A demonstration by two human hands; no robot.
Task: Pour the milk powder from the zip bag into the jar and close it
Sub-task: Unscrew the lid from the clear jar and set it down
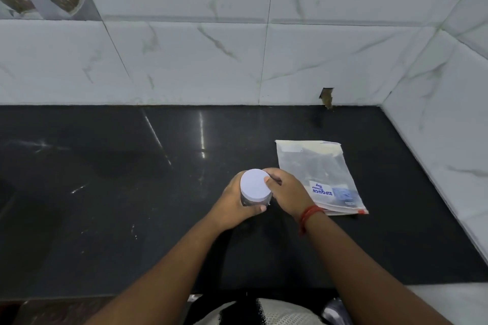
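A small clear jar (252, 202) with a round white lid (254, 183) stands on the black counter (132, 192). My left hand (232, 206) wraps around the jar's body from the left. My right hand (287, 192) holds the lid's right rim, thumb on its edge. The zip bag (317, 174) lies flat on the counter just to the right of my right hand, its printed label toward me; it looks flat and mostly see-through. The jar's contents are hidden by my hands.
White marble-look tiled walls (237, 60) rise at the back and on the right, forming a corner. A chipped hole (327, 99) sits at the wall's base. The counter's front edge (105, 295) runs near my body.
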